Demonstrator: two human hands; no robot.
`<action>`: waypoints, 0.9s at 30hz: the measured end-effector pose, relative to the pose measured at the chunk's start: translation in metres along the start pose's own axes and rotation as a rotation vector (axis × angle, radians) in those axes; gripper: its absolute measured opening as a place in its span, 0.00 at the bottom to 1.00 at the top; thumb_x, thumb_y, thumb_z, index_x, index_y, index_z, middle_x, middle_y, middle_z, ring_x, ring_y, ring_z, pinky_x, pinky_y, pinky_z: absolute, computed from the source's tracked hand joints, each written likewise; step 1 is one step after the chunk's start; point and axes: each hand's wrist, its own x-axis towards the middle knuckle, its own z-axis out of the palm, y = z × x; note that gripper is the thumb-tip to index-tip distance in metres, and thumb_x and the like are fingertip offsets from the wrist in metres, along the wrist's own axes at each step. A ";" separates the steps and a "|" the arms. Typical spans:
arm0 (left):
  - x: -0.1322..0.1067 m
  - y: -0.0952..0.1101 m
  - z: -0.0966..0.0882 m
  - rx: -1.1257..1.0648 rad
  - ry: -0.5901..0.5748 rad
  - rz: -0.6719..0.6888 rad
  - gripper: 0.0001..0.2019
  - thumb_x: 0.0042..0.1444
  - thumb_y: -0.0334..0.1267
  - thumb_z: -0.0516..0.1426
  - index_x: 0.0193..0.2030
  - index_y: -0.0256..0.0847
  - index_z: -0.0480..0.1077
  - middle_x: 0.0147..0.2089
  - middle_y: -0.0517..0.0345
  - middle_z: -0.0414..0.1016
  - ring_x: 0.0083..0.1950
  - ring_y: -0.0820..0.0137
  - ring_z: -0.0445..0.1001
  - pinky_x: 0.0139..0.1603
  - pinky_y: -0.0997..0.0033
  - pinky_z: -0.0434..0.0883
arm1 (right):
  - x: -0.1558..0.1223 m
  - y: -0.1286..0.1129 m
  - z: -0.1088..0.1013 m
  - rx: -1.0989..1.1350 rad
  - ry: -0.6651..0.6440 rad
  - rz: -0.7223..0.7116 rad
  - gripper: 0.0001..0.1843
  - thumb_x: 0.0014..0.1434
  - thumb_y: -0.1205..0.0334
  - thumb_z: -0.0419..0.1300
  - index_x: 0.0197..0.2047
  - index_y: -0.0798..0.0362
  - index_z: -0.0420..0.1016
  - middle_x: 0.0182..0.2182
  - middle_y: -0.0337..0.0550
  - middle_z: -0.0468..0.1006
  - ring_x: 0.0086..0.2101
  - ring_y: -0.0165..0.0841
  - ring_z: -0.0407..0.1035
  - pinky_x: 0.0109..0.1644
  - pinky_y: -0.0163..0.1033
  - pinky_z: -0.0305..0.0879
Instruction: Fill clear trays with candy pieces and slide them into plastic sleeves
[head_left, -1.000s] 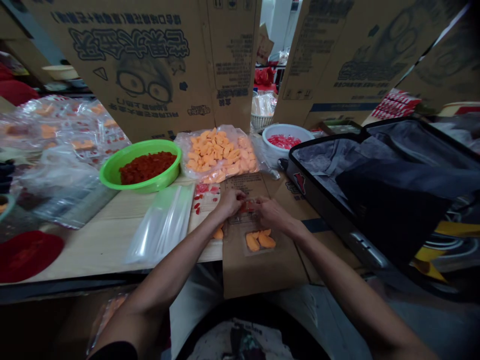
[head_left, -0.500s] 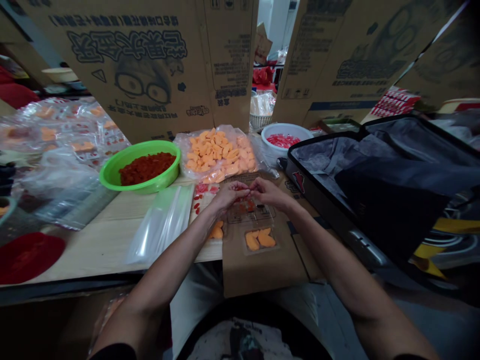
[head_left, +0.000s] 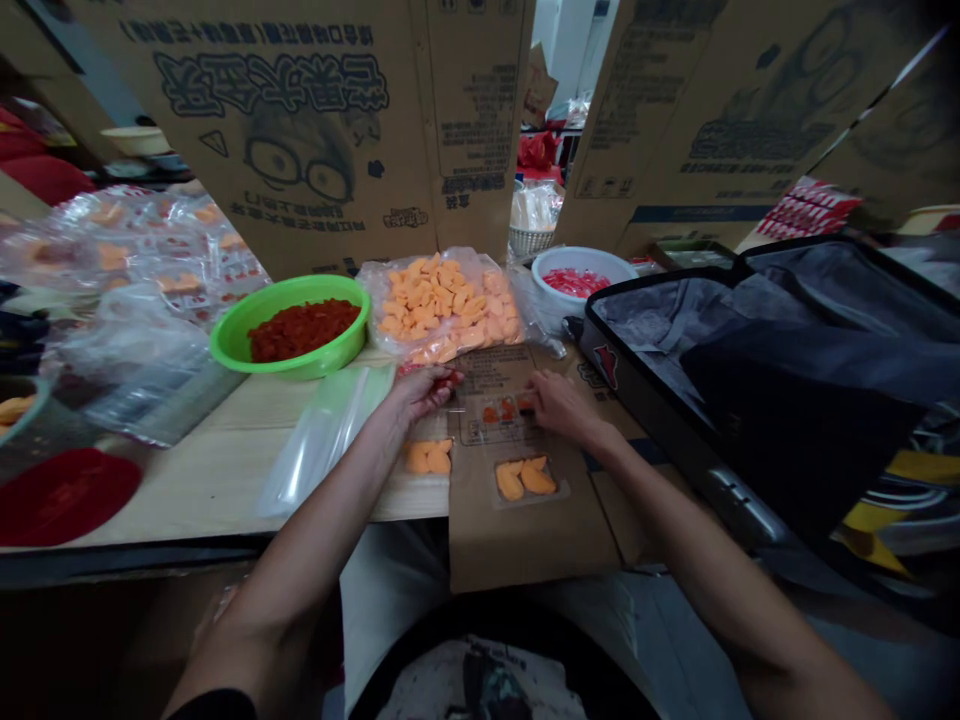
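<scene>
My left hand [head_left: 426,394] is closed around small dark-red pieces [head_left: 453,379], which show at its fingertips. It hovers above the left edge of the cardboard sheet. My right hand [head_left: 561,405] is pinched at the right end of a clear plastic tray [head_left: 491,435], with an orange-red piece at its fingertips. A few red pieces [head_left: 508,408] lie in a row in that tray. Nearer to me, a second clear tray [head_left: 562,491] holds orange mango-shaped gummies [head_left: 511,483]. More orange gummies [head_left: 428,457] sit left of the cardboard, under my left wrist.
A green basin [head_left: 225,345] contains red pieces. Behind my hands lies a bag of orange gummies [head_left: 435,300]. Flat plastic bags [head_left: 322,440] rest on the left, a red lid [head_left: 67,497] beyond. A pale basin [head_left: 622,266] and an open suitcase [head_left: 637,345] stand right.
My hands were together over the tray and have parted. The left has moved left with its red pieces, while the right has gone down to the tray's right end.
</scene>
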 end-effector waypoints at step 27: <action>0.012 -0.009 -0.044 0.621 0.022 0.241 0.06 0.51 0.34 0.62 0.33 0.33 0.76 0.19 0.63 0.70 0.19 0.78 0.59 0.22 0.78 0.54 | 0.044 -0.094 0.011 -0.029 -0.099 -0.316 0.28 0.54 0.73 0.55 0.59 0.57 0.71 0.53 0.55 0.73 0.53 0.45 0.66 0.54 0.44 0.63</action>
